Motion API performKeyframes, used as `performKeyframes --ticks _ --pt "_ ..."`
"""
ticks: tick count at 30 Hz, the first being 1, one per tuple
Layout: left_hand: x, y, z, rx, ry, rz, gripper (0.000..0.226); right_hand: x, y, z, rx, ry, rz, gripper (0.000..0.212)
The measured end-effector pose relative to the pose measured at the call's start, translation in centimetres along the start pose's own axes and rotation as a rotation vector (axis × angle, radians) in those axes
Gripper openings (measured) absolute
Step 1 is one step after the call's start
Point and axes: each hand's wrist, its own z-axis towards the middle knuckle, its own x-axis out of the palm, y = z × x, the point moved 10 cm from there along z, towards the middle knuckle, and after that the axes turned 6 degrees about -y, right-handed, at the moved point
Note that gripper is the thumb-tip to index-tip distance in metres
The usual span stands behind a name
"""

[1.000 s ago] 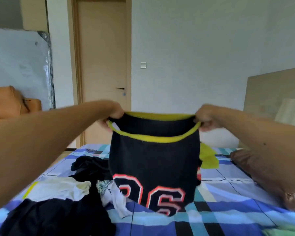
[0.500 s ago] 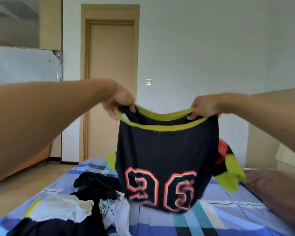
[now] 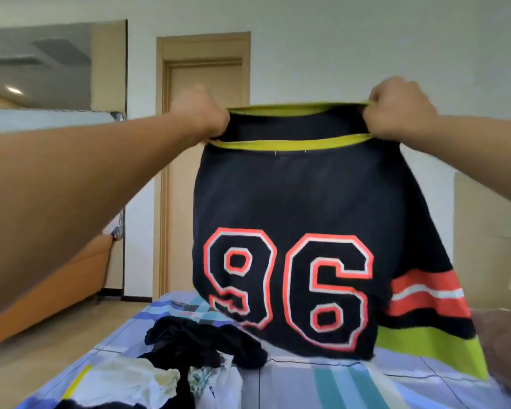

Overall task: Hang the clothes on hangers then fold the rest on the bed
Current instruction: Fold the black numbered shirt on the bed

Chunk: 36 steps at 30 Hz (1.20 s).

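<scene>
A black jersey (image 3: 289,202) with a lime-green band along its top edge hangs in the air above the bed, its outlined number 96 upside down. My left hand (image 3: 202,113) grips the green band at the left corner. At the right corner my right hand (image 3: 397,109) grips the same band, so the fabric is stretched flat between both fists. A sleeve with orange, white and lime stripes (image 3: 428,293) dangles at the lower right. Below lies a pile of black clothes (image 3: 201,342) and a crumpled white garment (image 3: 130,382) on the bed.
The bed (image 3: 322,385) has a blue, teal and white checked sheet. A closed wooden door (image 3: 204,84) stands behind. An orange sofa (image 3: 68,278) and a wrapped mattress (image 3: 42,119) are at the left. A beige headboard (image 3: 484,231) and a brown pillow (image 3: 505,343) sit at the right.
Both hands have lifted the jersey higher and pulled its green band taut and level. The jersey's lower end has risen off the bed and the striped sleeve now hangs at the right.
</scene>
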Motion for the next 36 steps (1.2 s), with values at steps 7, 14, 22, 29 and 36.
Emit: performKeyframes --ticks 7,14,22,29,36 --pt "14.6 8.1 -12.7 -0.031 0.825 0.577 0.021 12.1 -5.4 -14.6 -0.231 0.880 -0.461 0.031" --pt "12.6 7.2 -11.4 -0.419 0.775 -0.023 0.034 7.9 -4.2 -7.9 -0.045 0.470 -0.100 0.024" --pt "14.0 3.3 -15.8 -0.365 1.156 -0.224 0.021 6.2 -2.8 -7.6 0.047 0.370 0.062 0.012" --pt "13.4 -4.4 -18.0 0.032 0.942 -0.384 0.054 6.9 2.7 -11.9 -0.113 0.468 0.182 0.016" --pt "13.1 -4.6 -16.5 0.114 0.539 -0.305 0.015 7.4 1.2 -12.9 -0.298 0.409 0.074 0.013"
